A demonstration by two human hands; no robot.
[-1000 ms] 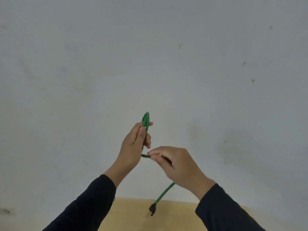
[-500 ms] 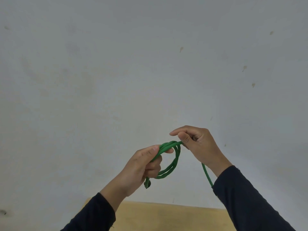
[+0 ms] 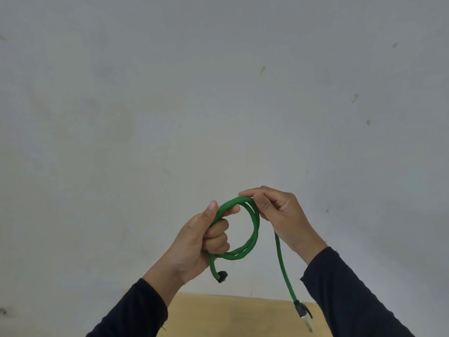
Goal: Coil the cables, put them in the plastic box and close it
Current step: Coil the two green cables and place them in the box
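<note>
A green cable (image 3: 254, 229) is held up in front of a grey wall, wound into a round loop of about two turns. My left hand (image 3: 201, 242) grips the loop's left side in a closed fist, and a short end with a black plug (image 3: 221, 276) hangs below it. My right hand (image 3: 279, 215) pinches the top of the loop between thumb and fingers. From there the free tail drops down to a black connector with a metal tip (image 3: 303, 314). The plastic box is out of view.
A grey wall (image 3: 170, 105) with a few small marks fills most of the view. A strip of a light wooden table (image 3: 230, 314) shows at the bottom edge between my dark sleeves.
The loop has opened wider and rounder between my hands. My right hand has laid another turn at the top of the loop, and the free tail now hangs shorter with its connector in view.
</note>
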